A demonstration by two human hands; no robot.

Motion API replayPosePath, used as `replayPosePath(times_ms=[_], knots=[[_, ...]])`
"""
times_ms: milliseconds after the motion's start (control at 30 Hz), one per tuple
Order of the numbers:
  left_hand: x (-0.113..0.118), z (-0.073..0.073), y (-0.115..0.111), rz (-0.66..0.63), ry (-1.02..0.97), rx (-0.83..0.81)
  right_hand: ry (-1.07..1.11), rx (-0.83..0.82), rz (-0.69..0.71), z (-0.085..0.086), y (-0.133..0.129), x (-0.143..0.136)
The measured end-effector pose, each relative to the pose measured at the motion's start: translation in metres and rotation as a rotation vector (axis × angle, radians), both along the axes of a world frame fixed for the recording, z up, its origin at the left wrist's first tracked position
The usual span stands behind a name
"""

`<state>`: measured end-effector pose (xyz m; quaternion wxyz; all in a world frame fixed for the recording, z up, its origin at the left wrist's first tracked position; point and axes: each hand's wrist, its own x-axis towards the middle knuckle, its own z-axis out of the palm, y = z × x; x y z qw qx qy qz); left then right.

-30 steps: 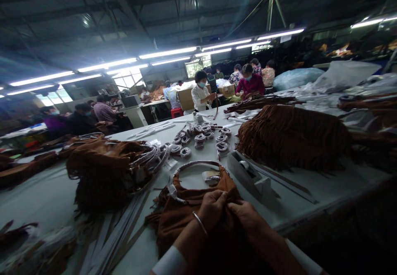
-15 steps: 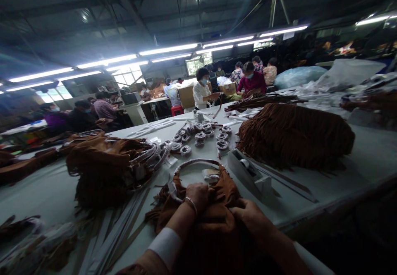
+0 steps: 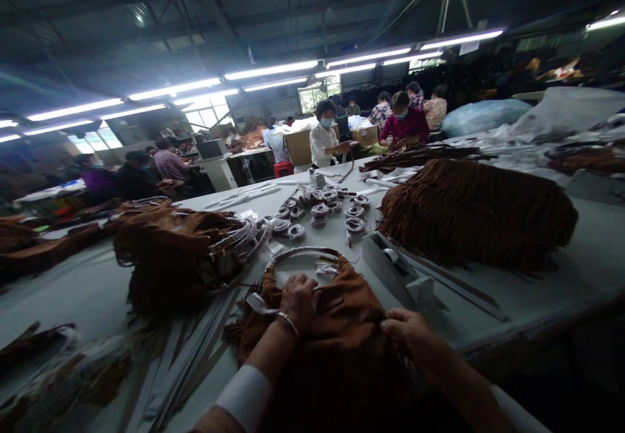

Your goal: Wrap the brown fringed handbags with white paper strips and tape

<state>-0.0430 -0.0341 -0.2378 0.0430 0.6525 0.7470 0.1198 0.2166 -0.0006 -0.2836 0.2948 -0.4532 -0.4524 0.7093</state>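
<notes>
A brown suede-like handbag (image 3: 351, 319) lies in front of me at the table's near edge, its lower part in deep shadow. Its curved handle (image 3: 305, 251), wrapped in pale material, arches away from me. My left hand (image 3: 300, 299), with a bracelet at the wrist, is closed over the bag's upper edge, fingers bent and partly hidden. At the bag's right side, my right hand (image 3: 405, 332) pinches the edge between thumb and fingers. A small wrapped packet (image 3: 327, 267) shows inside the handle loop. Beside the right hand stands a grey tape dispenser (image 3: 390, 267).
Fringed brown bags (image 3: 166, 251) are piled at left, and a large fringed brown heap (image 3: 478, 211) lies at right. Several wrapped coiled straps (image 3: 319, 211) sit mid-table. Long flat strips (image 3: 185, 361) lie at lower left. Across the table, co-workers (image 3: 325, 137) sit.
My right hand has slid outward along the bag's side, and the fabric between my hands looks more spread. My left hand has shifted slightly up and left. The view has turned a little left.
</notes>
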Motion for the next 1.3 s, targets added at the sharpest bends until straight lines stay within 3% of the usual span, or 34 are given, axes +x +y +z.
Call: replayPosePath(times_ms=[67, 167, 300, 367, 433, 533, 600, 667, 733, 833, 967, 1067, 1167, 1300], knots=[[0.019, 0.016, -0.02, -0.138, -0.21, 0.074, 0.052, -0.025, 0.012, 0.005, -0.002, -0.002], [0.054, 0.032, -0.05, -0.337, -0.384, -0.005, 0.106, -0.027, 0.044, 0.008, -0.002, -0.006], [0.081, 0.026, -0.068, -0.265, -0.305, -0.018, 0.011, 0.056, 0.056, 0.004, 0.0, -0.006], [0.082, 0.016, -0.067, -0.259, -0.308, 0.034, -0.14, 0.274, 0.027, 0.007, -0.001, 0.001], [0.081, 0.005, -0.065, -0.261, -0.296, 0.091, -0.303, 0.68, 0.041, 0.017, -0.004, 0.009], [0.085, -0.01, -0.063, -0.261, -0.237, 0.186, -0.415, 1.243, 0.343, 0.037, -0.013, 0.014], [0.09, -0.017, -0.064, -0.271, -0.188, 0.236, -0.436, 1.357, 0.542, 0.042, -0.018, 0.009], [0.09, -0.019, -0.067, -0.304, -0.137, 0.244, -0.462, 1.345, 0.601, 0.039, -0.02, 0.001], [0.08, -0.016, -0.073, -0.364, -0.089, 0.198, -0.471, 1.306, 0.609, 0.029, -0.017, -0.004], [0.039, -0.007, -0.09, -0.431, -0.032, 0.094, -0.426, 1.266, 0.635, 0.016, -0.007, -0.001], [-0.035, -0.002, -0.128, -0.339, 0.042, -0.044, -0.361, 1.252, 0.638, 0.01, 0.008, 0.013], [-0.074, -0.008, -0.153, -0.308, -0.032, -0.016, -0.357, 1.256, 0.586, 0.006, 0.015, 0.017], [-0.088, -0.017, -0.168, -0.372, -0.174, 0.077, -0.369, 1.249, 0.535, -0.004, 0.021, 0.019], [-0.084, -0.026, -0.175, -0.382, -0.269, 0.142, -0.412, 1.226, 0.498, -0.012, 0.026, 0.029]])
